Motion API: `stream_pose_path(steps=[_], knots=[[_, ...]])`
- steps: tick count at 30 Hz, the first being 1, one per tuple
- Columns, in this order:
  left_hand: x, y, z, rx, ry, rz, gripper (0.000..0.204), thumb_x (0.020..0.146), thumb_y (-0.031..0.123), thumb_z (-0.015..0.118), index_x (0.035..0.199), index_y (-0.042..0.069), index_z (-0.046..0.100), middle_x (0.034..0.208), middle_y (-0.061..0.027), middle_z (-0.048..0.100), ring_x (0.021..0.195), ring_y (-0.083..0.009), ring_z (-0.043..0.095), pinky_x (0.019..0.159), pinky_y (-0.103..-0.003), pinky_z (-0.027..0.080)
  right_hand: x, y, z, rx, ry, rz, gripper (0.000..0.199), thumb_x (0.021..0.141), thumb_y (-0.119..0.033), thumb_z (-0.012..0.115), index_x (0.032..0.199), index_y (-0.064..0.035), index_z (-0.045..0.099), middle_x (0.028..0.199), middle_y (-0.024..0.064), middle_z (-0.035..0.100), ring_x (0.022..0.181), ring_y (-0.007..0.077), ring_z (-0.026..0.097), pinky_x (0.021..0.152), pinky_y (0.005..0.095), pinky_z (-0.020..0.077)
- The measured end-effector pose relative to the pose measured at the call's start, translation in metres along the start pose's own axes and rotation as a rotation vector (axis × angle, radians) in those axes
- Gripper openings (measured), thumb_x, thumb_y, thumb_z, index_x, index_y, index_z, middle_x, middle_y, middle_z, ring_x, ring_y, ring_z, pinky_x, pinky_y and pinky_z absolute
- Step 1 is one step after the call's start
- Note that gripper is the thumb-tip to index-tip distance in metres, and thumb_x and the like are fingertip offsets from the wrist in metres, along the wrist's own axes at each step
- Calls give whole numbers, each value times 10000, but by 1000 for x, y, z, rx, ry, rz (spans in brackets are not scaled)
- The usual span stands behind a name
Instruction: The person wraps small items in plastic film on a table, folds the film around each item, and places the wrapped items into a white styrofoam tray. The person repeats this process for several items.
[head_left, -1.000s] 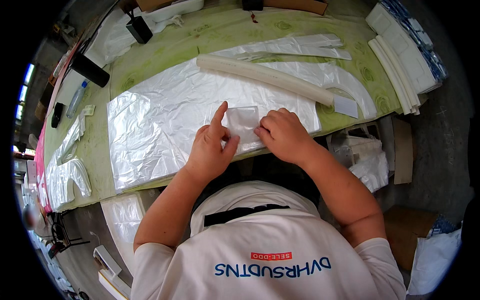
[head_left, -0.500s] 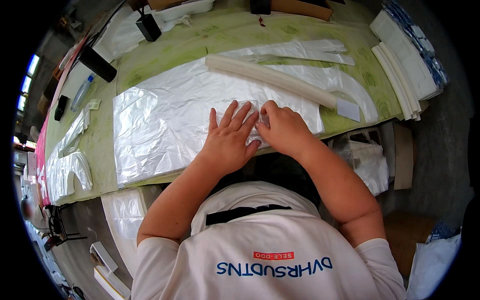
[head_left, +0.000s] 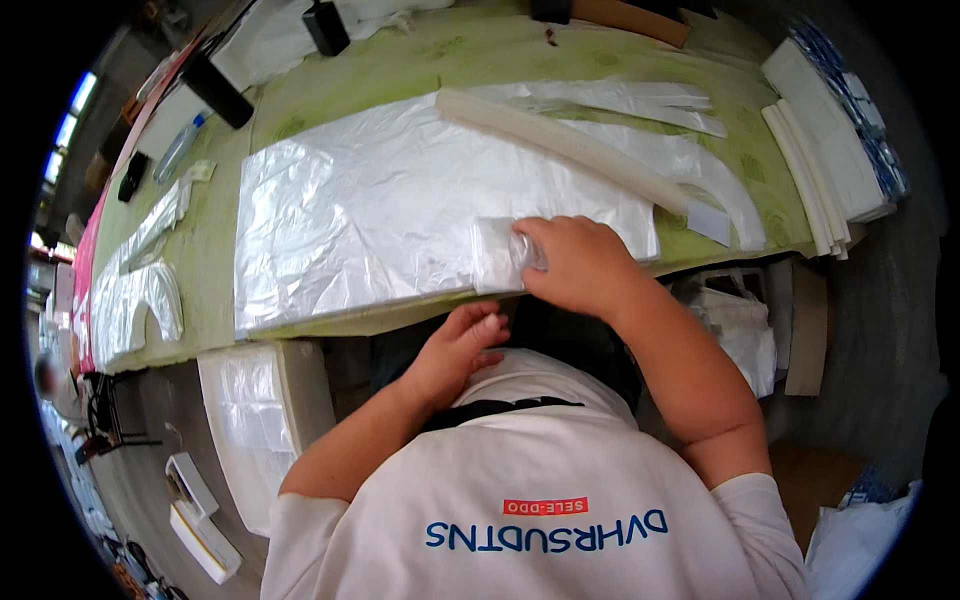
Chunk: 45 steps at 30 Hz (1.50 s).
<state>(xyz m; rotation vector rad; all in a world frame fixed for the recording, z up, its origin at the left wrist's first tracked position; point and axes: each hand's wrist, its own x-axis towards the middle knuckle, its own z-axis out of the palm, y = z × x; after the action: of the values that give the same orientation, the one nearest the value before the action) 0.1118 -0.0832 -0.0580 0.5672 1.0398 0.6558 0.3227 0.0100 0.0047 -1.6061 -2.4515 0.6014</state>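
A broad stack of shiny white plastic bags point(head_left: 350, 210) lies flat across the table. On its near edge sits a small folded plastic bag point(head_left: 492, 262), a compact rectangle. My right hand point(head_left: 585, 262) is closed on the right end of that folded bag, thumb and fingers pinching a crumpled, clear bit of it. Just off the table's front edge, close to my body, is my left hand point(head_left: 460, 352). Its fingers are loosely bent and apart, with nothing seen in them. A pale roll or tube point(head_left: 560, 145) rests slantwise over the stack, a white card point(head_left: 708, 222) at its lower end.
Another white plastic bag point(head_left: 160, 290) lies at the table's left end, near a clear bottle point(head_left: 180, 148) and a black cylinder point(head_left: 216, 90). White rolls point(head_left: 805, 180) and a white stack point(head_left: 825, 120) stand at the right. A translucent bin point(head_left: 250, 420) is below the left front edge.
My left hand has come off the bags and drawn back toward my body. The small folded bag now shows beside my right hand, which has stayed at the stack's near edge.
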Motion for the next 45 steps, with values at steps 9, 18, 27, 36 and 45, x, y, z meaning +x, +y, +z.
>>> stream_pose_path(steps=[9,18,27,36,45], knots=[[1,-18,10,-256,24,132,316,1040,176,547,1338,73,537,1233,-73,647,1101,-198,635,958,-403,528,-69,-21,63,1032,188,167,365,890,-134,728,1228,-34,632,1001,69,655,854,161,615,809,299,520],[-33,-32,-2,-122,200,568,335,962,33,651,1278,40,540,1247,-59,597,1112,-142,589,982,-322,497,-72,-38,87,1205,150,307,154,949,-104,671,1079,-23,681,928,3,658,821,77,577,725,244,488],[-29,-54,-23,221,232,527,205,914,-63,631,1082,41,685,1072,-14,659,940,-84,611,834,-254,517,-76,-54,93,1267,161,76,372,961,8,609,1324,-30,541,1182,57,605,1072,131,570,973,284,461],[-74,-34,-46,450,358,797,254,895,-96,610,1064,59,720,1081,-51,658,977,-143,637,845,-269,519,-57,-54,100,1250,252,-30,272,978,40,564,1243,-19,582,1076,43,635,989,127,594,935,278,486],[-299,-52,-282,212,1274,505,285,882,-27,584,1120,28,732,1080,-43,718,942,-124,635,875,-265,497,-52,-47,117,1289,52,38,207,1000,16,533,1197,-15,591,1024,57,632,910,140,587,852,294,511]])
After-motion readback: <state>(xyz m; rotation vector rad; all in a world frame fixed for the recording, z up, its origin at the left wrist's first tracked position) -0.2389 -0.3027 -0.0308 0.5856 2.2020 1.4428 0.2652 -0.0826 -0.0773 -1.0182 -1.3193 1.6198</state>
